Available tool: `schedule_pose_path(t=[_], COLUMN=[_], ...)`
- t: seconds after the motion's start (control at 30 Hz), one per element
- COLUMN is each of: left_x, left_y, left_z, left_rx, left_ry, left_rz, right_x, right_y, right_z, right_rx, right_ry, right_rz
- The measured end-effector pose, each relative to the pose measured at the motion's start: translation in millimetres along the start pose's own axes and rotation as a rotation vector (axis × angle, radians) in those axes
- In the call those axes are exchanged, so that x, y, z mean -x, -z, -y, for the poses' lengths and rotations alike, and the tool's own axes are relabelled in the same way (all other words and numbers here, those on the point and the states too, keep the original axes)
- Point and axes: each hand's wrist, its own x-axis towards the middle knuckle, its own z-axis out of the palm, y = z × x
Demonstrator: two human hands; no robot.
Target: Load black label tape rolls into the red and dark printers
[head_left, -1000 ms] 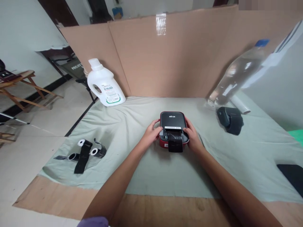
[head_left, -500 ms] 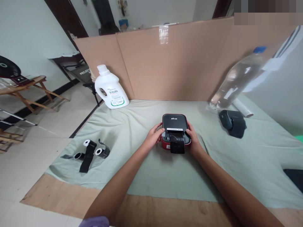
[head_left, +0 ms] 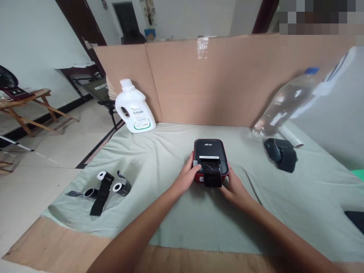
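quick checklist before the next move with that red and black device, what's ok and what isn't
1. Left hand on the red-and-black, rounded box-shaped device: ok, gripping its left side, thumb on top near the front.
2. Right hand on the device: ok, at its right side, fingers partly hidden.
3. Glossy black strip clear of the right thumb: cannot tell, the thumb is close beside its lower end.
4. Device set down on the pale green cloth: cannot tell, its underside is hidden.
5. Black rolls with white cores clear of both hands: ok, lying apart on the left.
6. White plastic jug with handle clear: ok, back by the brown cardboard panel.
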Motion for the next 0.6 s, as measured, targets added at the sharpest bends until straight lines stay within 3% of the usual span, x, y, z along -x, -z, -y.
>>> schedule_pose_path(t=[0.13,0.23,0.37,0.5,0.6], left_x=[-12,-25,-42,-55,-61], left_y=[48.2,107.1,189.9,252.6,280.4], left_z=[-21,-41,-60,-62,-54], left_rx=[-0.003,-0.020,-0.018,-0.059,-0.074], left_ry=[-0.063,-0.157,-0.126,-0.085,-0.065], left_rz=[-0.163,-0.281,-0.377,-0.473,-0.488], right_x=[-62,-117,-179,-218,-232], right_y=[-37,-83,-159,-228,-262], right_z=[20,39,57,62,59], right_rx=[0.041,-0.071,-0.214,-0.254,-0.227], right_ry=[0.133,0.198,0.239,0.235,0.207], right_rz=[-0.005,0.031,0.038,-0.012,-0.009])
